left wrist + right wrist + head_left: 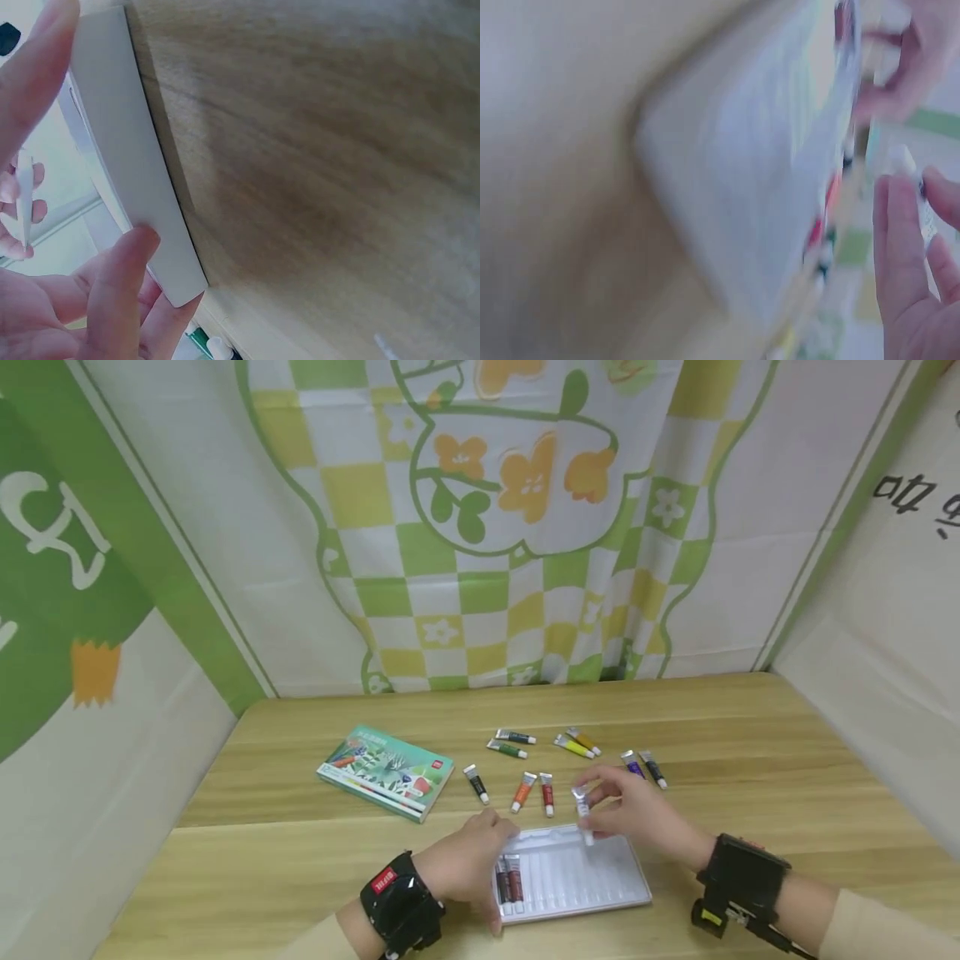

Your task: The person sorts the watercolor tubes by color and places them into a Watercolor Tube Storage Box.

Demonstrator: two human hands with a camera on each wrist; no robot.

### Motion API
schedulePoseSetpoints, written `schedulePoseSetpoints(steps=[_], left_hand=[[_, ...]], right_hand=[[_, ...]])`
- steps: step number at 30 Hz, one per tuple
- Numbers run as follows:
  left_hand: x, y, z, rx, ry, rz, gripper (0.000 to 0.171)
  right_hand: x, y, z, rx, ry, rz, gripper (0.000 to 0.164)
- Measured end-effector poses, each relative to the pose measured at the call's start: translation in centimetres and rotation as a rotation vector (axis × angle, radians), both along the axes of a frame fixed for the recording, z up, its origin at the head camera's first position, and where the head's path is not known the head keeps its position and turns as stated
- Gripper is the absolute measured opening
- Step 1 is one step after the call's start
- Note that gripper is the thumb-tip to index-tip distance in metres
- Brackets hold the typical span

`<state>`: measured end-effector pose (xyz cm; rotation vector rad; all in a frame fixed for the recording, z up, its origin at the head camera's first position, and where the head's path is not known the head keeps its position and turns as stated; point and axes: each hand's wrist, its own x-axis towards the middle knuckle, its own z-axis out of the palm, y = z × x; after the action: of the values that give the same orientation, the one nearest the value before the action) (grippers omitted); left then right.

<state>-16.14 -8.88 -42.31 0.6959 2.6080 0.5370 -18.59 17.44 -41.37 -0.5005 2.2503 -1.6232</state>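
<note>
A shallow white paint tray (600, 881) with moulded slots lies on the table. My left hand (465, 856) grips its left end, thumb at the near corner and fingers at the far one; the left wrist view shows the tray's white side wall (135, 157) between them. Two tubes, one black (503, 883) and one dark red (515, 882), lie in the leftmost slots. Above the tray's far edge, my right hand (637, 810) pinches a white paint tube (583, 812) between thumb and fingers, its cap pointing down. The right wrist view is blurred.
Beyond the tray lie several loose paint tubes, among them an orange one (523, 792), a red one (547, 794), a black one (476, 784) and a yellow one (574, 746). A green illustrated box (386, 771) sits at the left. Patterned cloth (487, 602) hangs behind the table.
</note>
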Motion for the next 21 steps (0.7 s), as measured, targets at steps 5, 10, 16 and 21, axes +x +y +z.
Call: schedulePoseSetpoints(steps=[5, 10, 16, 21], left_hand=[[0.0, 0.1, 0.2, 0.000, 0.001, -0.009, 0.112], [-0.2, 0.2, 0.2, -0.007, 0.021, -0.023, 0.111], [-0.3, 0.4, 0.3, -0.017, 0.025, -0.025, 0.111], [-0.1, 0.2, 0.2, -0.030, 0.019, -0.008, 0.110]], right_hand=[[1.7, -2.8, -0.7, -0.143, -0.215, -0.016, 0.051], [2.5, -5.0, -1.6, -0.171, -0.301, -0.041, 0.048], [3.0, -6.0, -2.9, -0.081, -0.170, -0.039, 0.041], [3.4, -6.6, -3.3, 0.045, -0.030, -0.040, 0.040]])
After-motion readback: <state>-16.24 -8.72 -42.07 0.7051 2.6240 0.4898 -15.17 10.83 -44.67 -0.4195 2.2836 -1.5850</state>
